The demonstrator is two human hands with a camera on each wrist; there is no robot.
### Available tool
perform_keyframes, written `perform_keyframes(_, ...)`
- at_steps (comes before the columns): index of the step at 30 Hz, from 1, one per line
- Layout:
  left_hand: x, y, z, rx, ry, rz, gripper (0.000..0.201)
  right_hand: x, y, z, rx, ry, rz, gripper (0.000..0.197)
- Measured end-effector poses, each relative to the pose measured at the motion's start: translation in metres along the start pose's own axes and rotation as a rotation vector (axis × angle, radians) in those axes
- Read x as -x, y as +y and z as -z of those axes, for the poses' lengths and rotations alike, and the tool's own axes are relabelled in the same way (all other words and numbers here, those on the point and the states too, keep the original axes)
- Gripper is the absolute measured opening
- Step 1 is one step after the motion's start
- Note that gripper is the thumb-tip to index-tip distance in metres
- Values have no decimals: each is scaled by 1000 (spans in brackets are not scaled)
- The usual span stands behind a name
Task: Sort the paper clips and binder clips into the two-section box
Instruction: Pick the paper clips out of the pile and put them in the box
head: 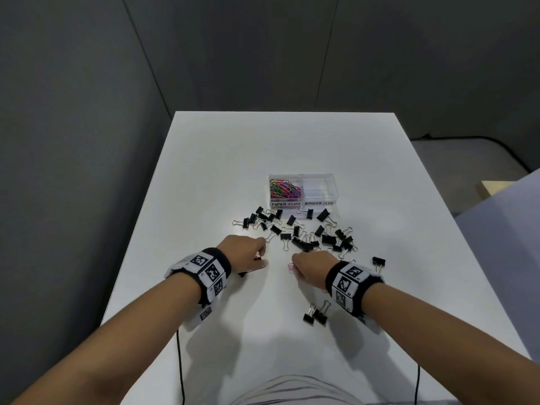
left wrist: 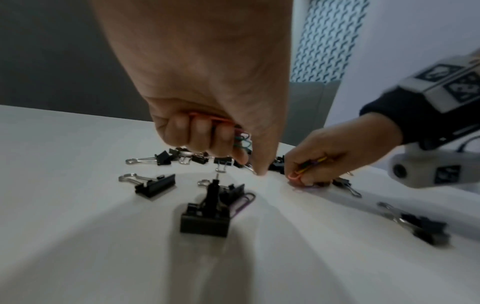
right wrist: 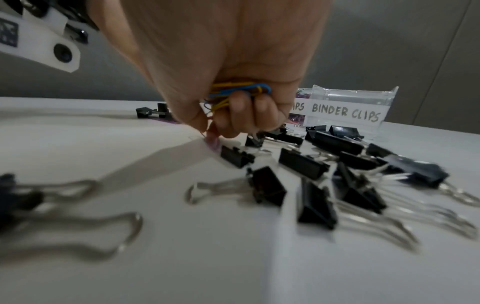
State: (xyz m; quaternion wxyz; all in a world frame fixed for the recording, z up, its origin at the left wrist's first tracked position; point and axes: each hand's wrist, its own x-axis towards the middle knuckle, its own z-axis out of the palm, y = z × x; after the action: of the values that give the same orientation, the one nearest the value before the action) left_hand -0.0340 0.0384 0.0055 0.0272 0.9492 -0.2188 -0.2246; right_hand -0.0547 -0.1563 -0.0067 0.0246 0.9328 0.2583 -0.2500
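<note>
A clear two-section box point(head: 302, 190) stands mid-table, labelled PAPER CLIPS and BINDER CLIPS point(right wrist: 345, 112). Coloured paper clips point(head: 285, 188) fill its left section; the right section looks bare. Several black binder clips point(head: 304, 229) lie scattered in front of the box. My left hand point(head: 251, 252) is curled round a bunch of coloured paper clips point(left wrist: 233, 131), its thumb tip touching the table. My right hand point(head: 309, 264) grips yellow and blue paper clips point(right wrist: 241, 90) and pinches a pink paper clip point(head: 290, 266) at the table surface.
A purple paper clip point(left wrist: 242, 202) lies beside binder clips point(left wrist: 207, 214) under my left wrist. Two binder clips point(head: 317, 312) sit near my right wrist, another point(head: 378, 262) to its right. The white table point(head: 263, 147) ends close at left and right; grey walls surround it.
</note>
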Motion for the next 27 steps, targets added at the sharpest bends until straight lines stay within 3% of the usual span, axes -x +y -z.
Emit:
perform_keyframes(4, 2, 0, -10, -159, -58, -31, 29, 14, 7, -4, -38, 15, -25, 26)
perform_keyframes(9, 1, 1, -19, -155, 21, -10, 26, 26, 39, 2, -181, 55, -259, 10)
perform_keyframes(14, -1, 6, -22, -48, 51, 58, 29, 37, 68, 10, -230, 92, -388, 25)
perform_keyframes(19, -3, 9, -20, -27, 4, 48, 25, 23, 54, 17, -277, 128, -353, 32)
perform_keyframes(23, -4, 16, -10, -12, 54, 10, 26, 4, 39, 26, -270, 86, -281, 33)
perform_keyframes(27, -12, 20, 2, 154, 102, 8, 11, -7, 34, 29, -208, 62, -254, 35)
